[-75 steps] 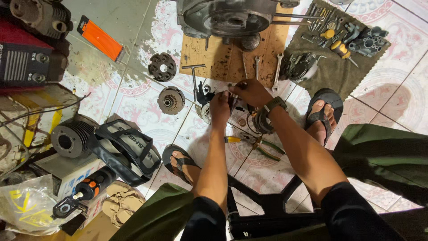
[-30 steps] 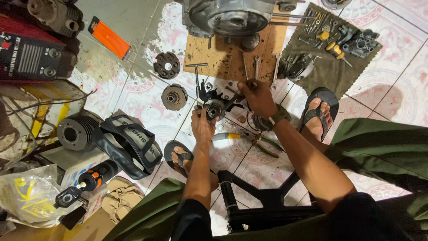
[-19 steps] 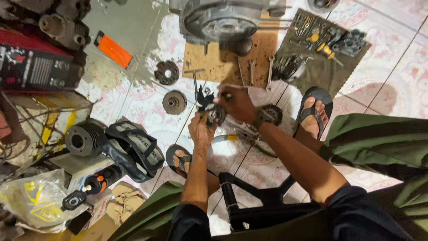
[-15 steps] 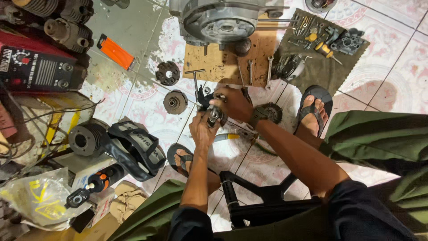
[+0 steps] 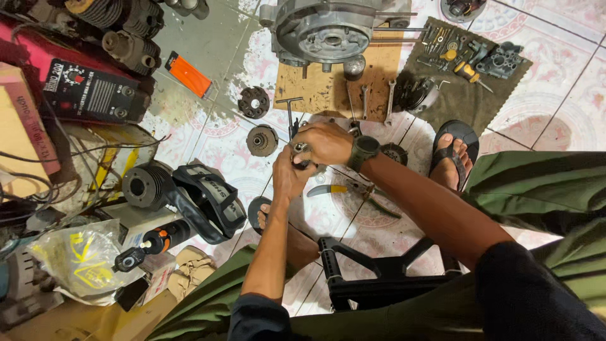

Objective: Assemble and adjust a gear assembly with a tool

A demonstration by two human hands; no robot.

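My left hand (image 5: 289, 178) and my right hand (image 5: 325, 143) meet over a small round metal engine part (image 5: 300, 149), both closed on it above the tiled floor. A dark watch sits on my right wrist. Just behind the hands a T-handle wrench (image 5: 289, 110) lies on the floor. Pliers with a yellow grip (image 5: 344, 189) lie under my right forearm. Most of the held part is hidden by my fingers.
An engine case (image 5: 322, 28) rests on a wooden board (image 5: 372, 76) at the top. Two round gear parts (image 5: 254, 102) lie on the tiles to its left, and a dark cloth (image 5: 470, 95) carrying tools lies to its right. Clutter fills the left side. A black stool frame (image 5: 372, 271) stands between my legs.
My right hand came back from the board to join the left over the metal part. The view shifted slightly and both hands now grip the part together.
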